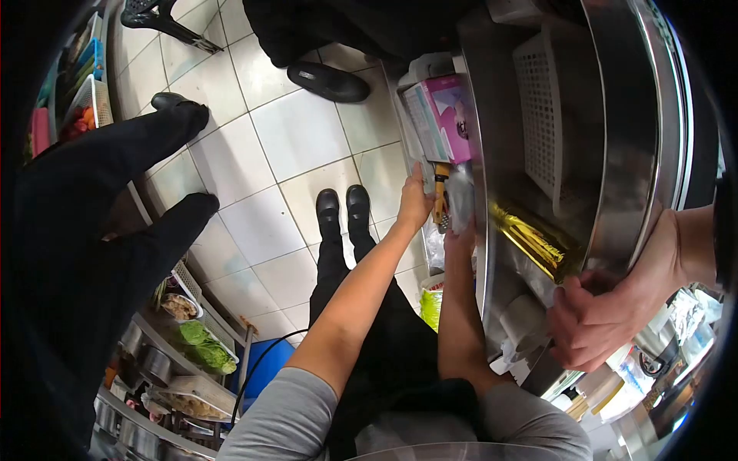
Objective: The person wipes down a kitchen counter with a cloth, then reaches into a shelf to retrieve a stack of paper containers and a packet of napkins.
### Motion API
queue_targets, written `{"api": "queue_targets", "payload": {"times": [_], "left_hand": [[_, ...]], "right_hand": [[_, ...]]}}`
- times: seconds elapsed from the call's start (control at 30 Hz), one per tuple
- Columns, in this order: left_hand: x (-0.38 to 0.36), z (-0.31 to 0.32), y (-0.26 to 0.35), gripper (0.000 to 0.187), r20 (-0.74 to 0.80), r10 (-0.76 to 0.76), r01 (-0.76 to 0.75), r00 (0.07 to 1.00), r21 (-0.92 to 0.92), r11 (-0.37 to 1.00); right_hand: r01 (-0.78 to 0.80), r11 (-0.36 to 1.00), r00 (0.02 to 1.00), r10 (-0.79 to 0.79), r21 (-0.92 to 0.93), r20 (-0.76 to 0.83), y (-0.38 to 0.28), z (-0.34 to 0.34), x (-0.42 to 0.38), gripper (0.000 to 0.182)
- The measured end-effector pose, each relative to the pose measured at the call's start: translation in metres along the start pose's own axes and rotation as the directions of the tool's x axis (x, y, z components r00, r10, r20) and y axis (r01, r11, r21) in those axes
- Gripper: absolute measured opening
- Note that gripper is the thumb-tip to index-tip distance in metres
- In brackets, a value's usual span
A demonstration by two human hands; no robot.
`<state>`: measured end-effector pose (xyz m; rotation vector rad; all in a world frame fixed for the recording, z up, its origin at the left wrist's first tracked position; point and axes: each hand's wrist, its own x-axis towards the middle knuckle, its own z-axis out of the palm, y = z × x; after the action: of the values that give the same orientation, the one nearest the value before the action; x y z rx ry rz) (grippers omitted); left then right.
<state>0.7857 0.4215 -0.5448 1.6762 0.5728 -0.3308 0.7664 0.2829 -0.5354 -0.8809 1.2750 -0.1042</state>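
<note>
My left hand (416, 201) is at the near side of an open drawer (410, 150), fingers stretched along its edge beside a tool with a yellow-and-black handle (440, 188). Inside the drawer, my right hand (460, 240) reaches down next to clear plastic wrapping (461, 196). Its fingertips are partly hidden there, and I cannot tell whether they grip the plastic. A pink and white box (446, 115) lies just beyond both hands in the drawer.
Another person's hand (592, 323) rests by the steel counter on the right, near a shiny gold packet (538, 242). A white perforated basket (538, 115) stands on the shelf. People's dark-clad legs (100, 169) are at left, beside shelves with lettuce (206, 347).
</note>
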Motion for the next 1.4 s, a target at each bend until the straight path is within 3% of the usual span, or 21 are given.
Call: {"api": "queue_targets", "payload": {"times": [0.1,0.17,0.2,0.27,0.4,0.47,0.57,0.63,0.7,0.77,0.8,0.83,0.9,0.93,0.97,1.0,1.17,1.23,1.33,1.37,1.4], "left_hand": [[0.000,0.005,0.006,0.083,-0.062,0.034,-0.035,0.997,-0.009,0.999],[0.000,0.010,0.009,0.083,-0.103,0.056,-0.057,0.993,-0.003,0.998],[0.001,0.013,0.008,0.082,-0.143,0.074,-0.068,0.987,0.041,0.997],[0.000,0.014,0.004,0.082,-0.179,0.091,-0.076,0.980,0.088,0.993],[-0.006,0.010,-0.001,0.089,-0.025,0.025,-0.026,0.999,-0.023,0.999],[-0.006,0.010,0.000,0.092,0.018,0.010,-0.009,1.000,-0.025,1.000],[-0.002,0.013,0.008,0.095,0.006,-0.007,0.007,1.000,-0.014,1.000],[0.004,0.023,0.000,0.088,-0.055,0.064,-0.061,0.996,0.068,0.996],[0.016,0.029,-0.013,0.081,0.023,0.054,-0.053,0.998,-0.057,0.997],[0.019,0.021,-0.015,0.075,0.098,0.053,-0.035,0.994,-0.171,0.985],[0.018,0.008,-0.004,0.068,0.239,-0.094,0.192,0.966,-0.426,0.884],[0.016,-0.006,0.008,0.063,0.406,-0.187,0.417,0.894,-0.606,0.678],[0.008,-0.025,0.017,0.058,0.460,-0.274,0.505,0.845,-0.513,0.694],[0.002,-0.034,0.014,0.054,0.526,-0.188,0.420,0.830,-0.366,0.830],[-0.004,-0.042,0.012,0.050,0.599,-0.114,0.297,0.793,-0.217,0.930],[-0.013,-0.058,0.031,0.042,0.627,-0.049,0.274,0.778,-0.269,0.923],[-0.025,-0.090,0.015,0.036,0.495,-0.036,0.290,0.868,-0.447,0.846],[-0.029,-0.101,0.011,0.038,0.422,-0.098,0.355,0.901,-0.591,0.725],[-0.039,-0.112,0.007,0.040,0.385,-0.174,0.392,0.906,-0.611,0.688],[-0.041,-0.114,0.006,0.041,0.340,-0.196,0.376,0.920,-0.621,0.688],[-0.043,-0.116,0.007,0.042,0.311,-0.186,0.346,0.932,-0.614,0.709]], "right_hand": [[0.030,0.999,0.989,-0.033,-0.018,-0.144,-0.006,0.021,-0.045,0.034],[-0.088,0.981,0.995,0.080,0.172,0.052,-0.002,-0.004,-0.019,0.034],[-0.089,0.981,0.995,0.082,0.173,0.051,-0.003,-0.003,-0.021,0.034],[-0.162,0.958,0.913,0.054,0.238,0.404,-0.004,-0.003,-0.023,0.036],[-0.236,0.853,0.947,0.093,0.465,0.308,-0.006,-0.013,-0.008,0.033],[-0.384,0.753,0.841,0.046,0.535,0.539,-0.001,-0.032,0.013,0.030],[-0.410,0.686,0.883,0.134,0.601,0.449,-0.001,-0.044,0.009,0.028],[-0.536,0.705,0.737,0.122,0.464,0.665,0.006,-0.057,0.004,0.026],[-0.314,0.912,0.805,0.107,0.265,0.584,0.010,-0.073,-0.012,0.030],[-0.324,0.937,0.780,0.186,0.132,0.598,0.014,-0.097,-0.013,0.031],[-0.330,0.944,0.753,0.265,-0.002,0.603,0.017,-0.104,-0.012,0.032],[-0.333,0.943,0.754,0.267,-0.001,0.600,0.019,-0.102,-0.016,0.032],[-0.205,0.962,0.854,0.265,-0.180,0.448,0.019,-0.090,-0.029,0.034],[-0.206,0.963,0.856,0.264,-0.175,0.444,0.019,-0.088,-0.029,0.034],[-0.088,0.935,0.865,0.242,-0.344,0.440,0.018,-0.086,-0.029,0.036],[0.032,0.866,0.871,0.221,-0.499,0.440,0.019,-0.082,-0.029,0.039],[0.004,0.913,0.811,0.236,-0.408,0.536,0.019,-0.031,-0.068,0.042],[-0.030,0.934,0.771,0.249,-0.357,0.587,0.014,-0.019,-0.074,0.044],[-0.384,0.908,0.663,0.396,-0.165,0.635,0.009,-0.006,-0.081,0.046],[-0.388,0.907,0.661,0.396,-0.161,0.638,0.013,0.000,-0.081,0.046],[-0.298,0.908,0.688,0.417,-0.293,0.594,0.019,0.005,-0.081,0.046]]}}
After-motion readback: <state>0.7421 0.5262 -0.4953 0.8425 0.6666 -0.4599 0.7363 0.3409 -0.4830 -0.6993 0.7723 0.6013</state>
